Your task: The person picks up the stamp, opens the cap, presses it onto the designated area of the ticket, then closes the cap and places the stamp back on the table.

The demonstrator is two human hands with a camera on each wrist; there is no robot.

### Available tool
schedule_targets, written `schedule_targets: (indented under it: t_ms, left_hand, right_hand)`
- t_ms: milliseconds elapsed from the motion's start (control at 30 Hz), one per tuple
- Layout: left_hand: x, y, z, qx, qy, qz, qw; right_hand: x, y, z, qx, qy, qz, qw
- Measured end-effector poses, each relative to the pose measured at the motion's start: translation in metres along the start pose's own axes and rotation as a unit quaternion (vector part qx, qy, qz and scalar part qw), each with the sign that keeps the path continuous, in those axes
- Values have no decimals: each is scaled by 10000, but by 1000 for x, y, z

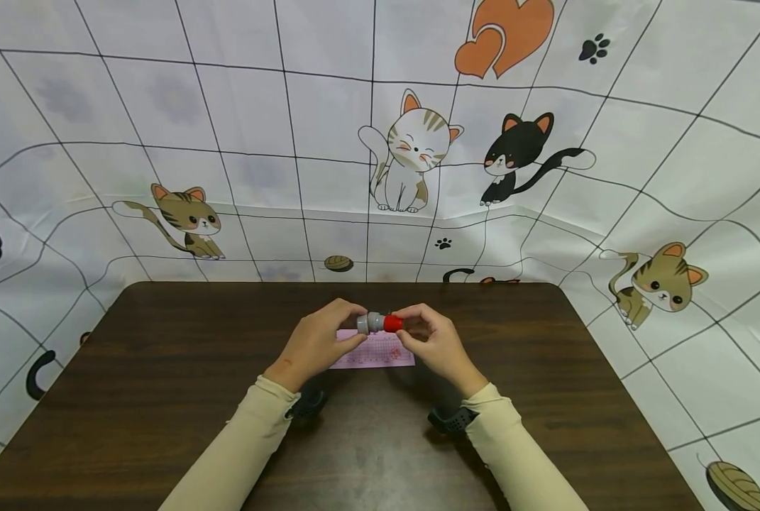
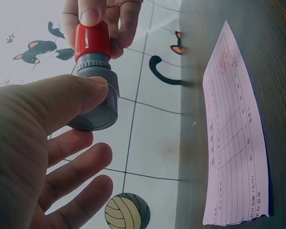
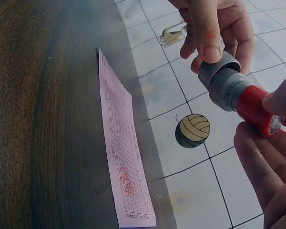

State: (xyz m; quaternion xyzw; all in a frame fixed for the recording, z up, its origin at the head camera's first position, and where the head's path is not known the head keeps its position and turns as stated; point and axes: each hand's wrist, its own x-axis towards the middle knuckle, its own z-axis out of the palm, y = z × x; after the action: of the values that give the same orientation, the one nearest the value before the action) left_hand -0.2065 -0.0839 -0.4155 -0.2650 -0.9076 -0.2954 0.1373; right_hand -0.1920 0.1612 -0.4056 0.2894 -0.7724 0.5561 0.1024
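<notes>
Both hands hold a small round stamp (image 1: 375, 323) above the table, its grey end to the left and its red end to the right. My left hand (image 1: 321, 341) pinches the wide grey cap (image 2: 97, 110) between thumb and fingers, the lower fingers spread loosely. The red handle (image 3: 252, 106) is pinched by my right hand (image 1: 438, 344); a patterned disc shows on its end in the right wrist view. A ribbed grey collar lies between cap and handle. Below the hands lies a pink printed slip (image 1: 375, 353) with a red round stamp mark (image 3: 126, 182).
The dark wooden table (image 1: 182, 376) reaches back to a white sheet (image 1: 239, 113) printed with cats and grid lines. Dark straps (image 1: 451, 420) sit at both wrists, below cream sleeves (image 1: 242, 443).
</notes>
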Motion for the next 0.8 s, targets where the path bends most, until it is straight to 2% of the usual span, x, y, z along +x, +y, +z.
schedule_targets:
  t_ms: [133,400,800]
  left_hand:
    - [-1,1,0,-1,-13,4,10000]
    - [-1,1,0,-8,68,171,9998]
    - [0,0,0,-162,58,548,9983]
  right_hand:
    - [0,2,0,46,-14,4,10000]
    - [-2,29,2,191,-43,177,9997]
    - [-4,34,-1,459,-221,-21,9987]
